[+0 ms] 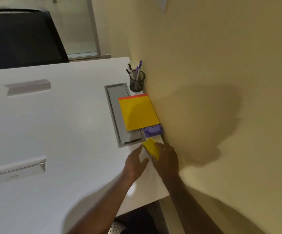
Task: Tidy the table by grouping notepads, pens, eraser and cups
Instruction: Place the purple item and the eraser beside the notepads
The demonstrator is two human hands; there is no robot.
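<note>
A yellow notepad with a red top strip lies by the wall, partly over a grey cable tray. Behind it stands a black mesh pen cup with several pens, and a pale cup sits behind that. A purple block-shaped object rests just in front of the notepad. My right hand grips a yellow block-shaped eraser near the wall. My left hand is beside it, fingers spread, touching the eraser's left edge.
The white table has a grey recessed cable tray and two metal flaps at the left. A beige wall runs along the table's right side. A black chair stands behind the table.
</note>
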